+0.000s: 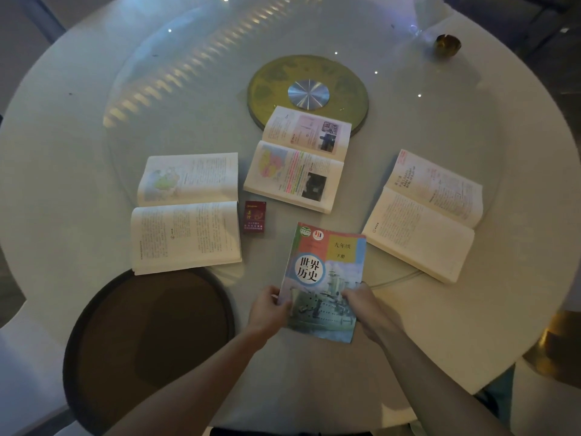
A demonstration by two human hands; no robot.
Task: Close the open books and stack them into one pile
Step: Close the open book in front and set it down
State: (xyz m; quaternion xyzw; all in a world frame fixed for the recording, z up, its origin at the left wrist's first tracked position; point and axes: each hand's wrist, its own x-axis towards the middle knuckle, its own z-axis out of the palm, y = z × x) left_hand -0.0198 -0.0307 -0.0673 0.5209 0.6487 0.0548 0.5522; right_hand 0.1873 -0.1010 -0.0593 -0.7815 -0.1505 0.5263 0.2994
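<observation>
Books [323,278] — red packet [254,219] between.

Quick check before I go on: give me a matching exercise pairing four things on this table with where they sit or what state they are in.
Things:
1. closed history textbook
2. red packet
3. open book with the coloured map
4. gold bowl

Places or states:
A. far right of the table, away from the books
B. held at its near end by the left hand and right hand
C. lying partly over the round gold disc at the table's centre
D. between the left open book and the closed one

Pairs: 1-B, 2-D, 3-C, 4-A
</observation>
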